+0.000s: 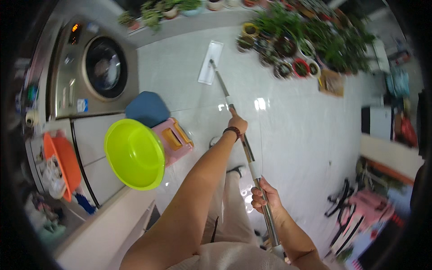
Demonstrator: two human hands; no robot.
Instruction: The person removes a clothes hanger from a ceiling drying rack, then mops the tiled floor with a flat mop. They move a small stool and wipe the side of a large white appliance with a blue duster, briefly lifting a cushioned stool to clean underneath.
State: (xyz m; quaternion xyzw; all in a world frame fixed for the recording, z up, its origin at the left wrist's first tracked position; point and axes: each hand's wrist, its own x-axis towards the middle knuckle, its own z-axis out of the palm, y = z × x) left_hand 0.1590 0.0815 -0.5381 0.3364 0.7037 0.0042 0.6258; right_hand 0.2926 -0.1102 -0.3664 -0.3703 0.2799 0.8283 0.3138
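A flat mop's metal pole (250, 152) runs from near my waist up to its white rectangular head (211, 62), which lies on the glossy tiled floor (297, 125). My left hand (238, 124), with a beaded bracelet at the wrist, is closed round the upper part of the pole, its index finger stretched along it. Lower down, close to my body, my right hand (266, 197) grips the same pole, fingers wrapped round it. The mop head sits apart from both the washing machine and the potted plants.
At left stand a front-loading washing machine (98, 67), a lime-green basin (135, 154), a pink plastic stool (173, 138), a blue object (147, 108) and an orange basin (67, 165). Potted plants (285, 47) and a cardboard box (331, 83) occupy the upper right. A pink bag (368, 206) lies lower right.
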